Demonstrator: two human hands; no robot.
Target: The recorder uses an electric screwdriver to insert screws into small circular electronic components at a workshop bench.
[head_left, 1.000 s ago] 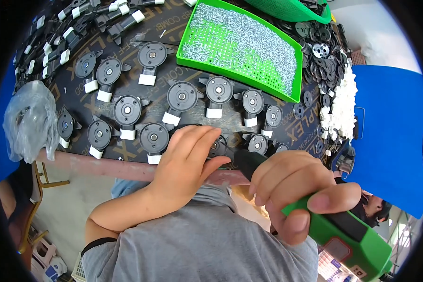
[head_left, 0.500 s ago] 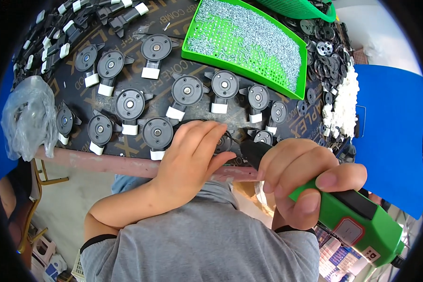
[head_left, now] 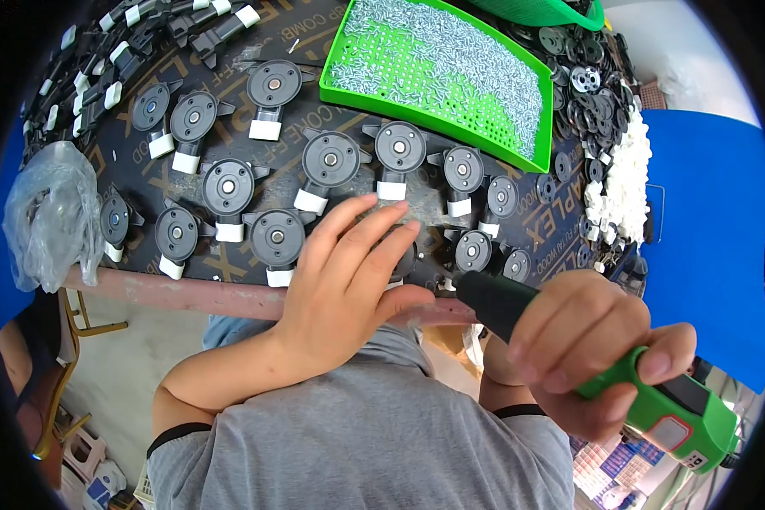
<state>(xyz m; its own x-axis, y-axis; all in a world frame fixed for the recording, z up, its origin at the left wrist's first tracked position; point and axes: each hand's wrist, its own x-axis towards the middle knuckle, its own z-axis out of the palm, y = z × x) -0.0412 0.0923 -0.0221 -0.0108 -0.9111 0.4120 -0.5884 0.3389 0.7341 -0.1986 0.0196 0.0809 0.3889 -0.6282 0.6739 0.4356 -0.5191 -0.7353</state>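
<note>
My right hand [head_left: 586, 340] is wrapped round a green and black electric screwdriver [head_left: 671, 412]. The tool's black nose [head_left: 495, 299] slants up and left toward the table's near edge. My left hand [head_left: 340, 268] lies with fingers stretched out, partly covering a round black plastic part [head_left: 406, 265]; whether it touches that part is hard to tell. Similar black discs on white-tipped stems surround the hands, among them one disc [head_left: 278, 238] left of my left hand, one [head_left: 401, 146] beyond its fingertips, and one [head_left: 473, 251] near the tool's tip.
A green perforated tray [head_left: 425, 109] of small silvery screws stands at the back. Black discs [head_left: 591, 119] and small white pieces [head_left: 622, 191] are heaped on the right. A clear plastic bag [head_left: 53, 217] sits at the left edge, below a row of black white-tipped parts [head_left: 119, 53].
My right hand has drawn the screwdriver down and right, away from the part by my left hand. The left hand's fingers have straightened and reach farther forward.
</note>
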